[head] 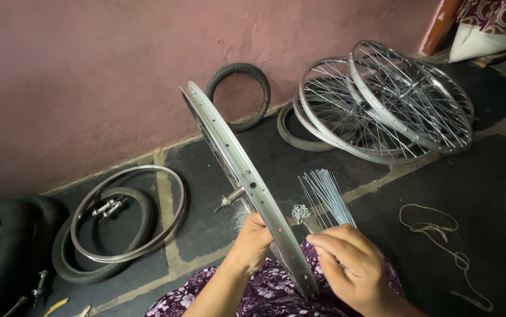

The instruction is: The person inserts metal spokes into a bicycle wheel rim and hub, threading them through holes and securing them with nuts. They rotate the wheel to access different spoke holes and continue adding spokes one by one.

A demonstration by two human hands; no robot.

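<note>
Rim stands on edge over the person's lap, tilted, top leaning toward the pink wall. Left hand grips it low on its left face, fingers wrapped behind the metal. Right hand sits just right of the rim, fingers pinched narrow on the near ends of the spokes, which fan out over the floor

Handling, as judged: bare steel hoop, stiff and light enough for one hand, polished so likely slick; best held at the edge flanges, as now. Spokes thin and springy, easy to bend or scatter; take them near one end in a bunch. Nipples, a small shiny heap beside the spokes, would roll off easily

Hard to make out: hub pokes out left of the rim, but whether any spokes already tie it in cannot be told. Rim's lower arc hidden by hands and floral cloth. How many spokes the right hand actually holds is unclear

About: second rim lying on a tyre, built wheels against the wall, string at right, tools cut off at bottom left
</note>
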